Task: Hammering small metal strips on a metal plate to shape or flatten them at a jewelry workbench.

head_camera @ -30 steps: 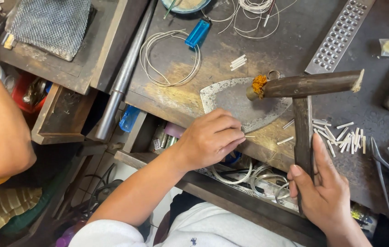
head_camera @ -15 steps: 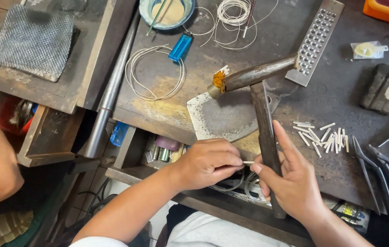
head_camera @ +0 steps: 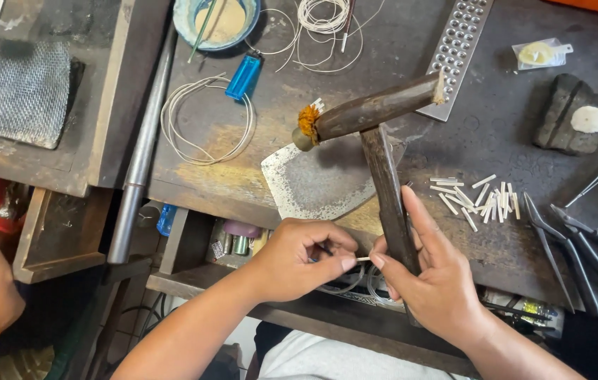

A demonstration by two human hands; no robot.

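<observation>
Your left hand [head_camera: 299,257] pinches a short white wire piece [head_camera: 363,259] at the counter's [head_camera: 411,49] front edge; your right hand [head_camera: 429,278], clamped on the mallet [head_camera: 383,169], fingers its other end. Steadying precedes any strike on the steel plate [head_camera: 316,179].

A dark, scuffed wooden workbench [head_camera: 411,42] carries a worn flat steel plate [head_camera: 316,179]; left of the plate lies a white wire coil [head_camera: 204,119]; right of it, short white rod pieces [head_camera: 478,197]; beyond it, a perforated metal strip [head_camera: 457,49].
</observation>
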